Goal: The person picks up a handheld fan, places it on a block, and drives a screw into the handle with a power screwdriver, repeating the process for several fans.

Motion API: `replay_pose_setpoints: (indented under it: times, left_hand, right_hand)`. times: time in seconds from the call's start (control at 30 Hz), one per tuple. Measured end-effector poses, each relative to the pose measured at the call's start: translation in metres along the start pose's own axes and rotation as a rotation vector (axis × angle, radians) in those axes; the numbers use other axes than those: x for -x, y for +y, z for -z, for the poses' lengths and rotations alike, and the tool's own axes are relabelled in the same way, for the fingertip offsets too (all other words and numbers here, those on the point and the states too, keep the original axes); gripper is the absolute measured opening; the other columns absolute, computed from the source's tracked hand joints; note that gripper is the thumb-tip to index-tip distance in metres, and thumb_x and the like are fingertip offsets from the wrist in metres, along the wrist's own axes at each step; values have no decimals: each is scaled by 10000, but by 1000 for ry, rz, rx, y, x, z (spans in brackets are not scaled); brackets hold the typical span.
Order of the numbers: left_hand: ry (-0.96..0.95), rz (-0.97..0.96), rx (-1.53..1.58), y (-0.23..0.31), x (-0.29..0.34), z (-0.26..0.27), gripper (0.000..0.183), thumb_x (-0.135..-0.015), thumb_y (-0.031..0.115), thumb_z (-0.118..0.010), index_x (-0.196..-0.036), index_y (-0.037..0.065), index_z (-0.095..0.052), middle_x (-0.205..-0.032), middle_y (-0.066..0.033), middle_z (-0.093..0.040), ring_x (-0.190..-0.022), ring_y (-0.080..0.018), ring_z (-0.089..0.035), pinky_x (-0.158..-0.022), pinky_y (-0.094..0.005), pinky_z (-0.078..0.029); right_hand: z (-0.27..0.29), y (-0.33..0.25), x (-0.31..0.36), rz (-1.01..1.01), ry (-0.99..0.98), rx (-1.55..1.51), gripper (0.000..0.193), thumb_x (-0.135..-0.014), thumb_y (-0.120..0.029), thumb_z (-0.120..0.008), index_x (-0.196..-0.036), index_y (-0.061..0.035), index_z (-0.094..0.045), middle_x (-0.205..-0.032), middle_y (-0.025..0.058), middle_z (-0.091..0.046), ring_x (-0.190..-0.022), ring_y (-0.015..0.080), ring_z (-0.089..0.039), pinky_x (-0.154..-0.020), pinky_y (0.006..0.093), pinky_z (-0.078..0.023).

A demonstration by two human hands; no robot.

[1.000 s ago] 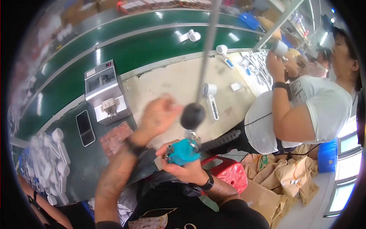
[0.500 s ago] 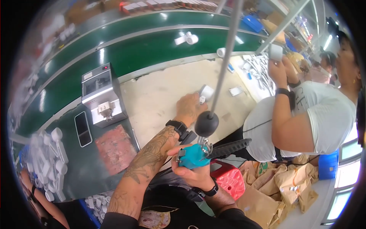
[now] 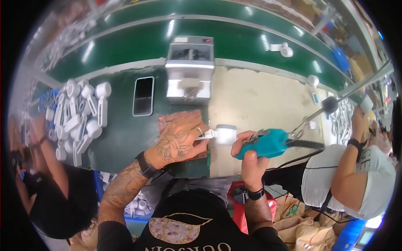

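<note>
My left hand [image 3: 182,138] is closed on the handle of a white scoop-shaped plastic piece [image 3: 226,134], whose cup end points right. It is held over the reddish pad [image 3: 178,119] and the border between the dark green and beige parts of the table. In my right hand [image 3: 251,163] is a teal electric screwdriver [image 3: 268,144], lying nearly level, its body gripped by the fingers and thumb. It hangs by a metal hook from a cord with a black ball [image 3: 330,105]. Tool and white piece are close but look apart; the tool's tip is hidden by my fingers.
A grey metal machine [image 3: 189,71] stands ahead, with a phone [image 3: 143,96] to its left. Several white scoop-shaped pieces [image 3: 83,113] are heaped at left. A green conveyor [image 3: 234,46] crosses behind. Co-workers [image 3: 347,180] sit on both sides.
The view has swung left, bringing the machine to the middle. My left hand has brought the white piece nearer to me and leftward, and the screwdriver has come up beside it.
</note>
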State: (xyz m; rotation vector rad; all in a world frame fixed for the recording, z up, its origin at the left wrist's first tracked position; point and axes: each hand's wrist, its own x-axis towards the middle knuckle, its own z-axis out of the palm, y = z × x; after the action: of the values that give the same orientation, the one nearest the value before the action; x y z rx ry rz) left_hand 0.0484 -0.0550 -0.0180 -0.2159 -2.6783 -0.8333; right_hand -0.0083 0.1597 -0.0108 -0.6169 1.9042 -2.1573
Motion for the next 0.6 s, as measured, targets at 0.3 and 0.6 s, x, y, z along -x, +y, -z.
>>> replay_pose_setpoints:
  times: [0.3, 0.6]
  left_hand:
    - [235, -33, 63, -21, 35, -8, 286, -787, 221, -780, -1009, 66, -687, -987, -91, -672, -958, -315, -641, -910, -425, -505]
    - [106, 10, 117, -25, 40, -5, 346, -801, 252, -750, -1062, 41, -667, -1177, -156, -639, -1091, -325, -593, -952, -445, -480]
  right_hand:
    - [-71, -16, -32, 173, -80, -218, 735, -886, -671, -596, -1111, 23, -499, -689, 61, -505, -600, 177, -517, -549, 323, -429]
    - [-92, 4, -45, 215, -103, -184, 713, -893, -647, -615, -1102, 27, -514, -664, 64, -505, -561, 174, -508, -534, 322, -438]
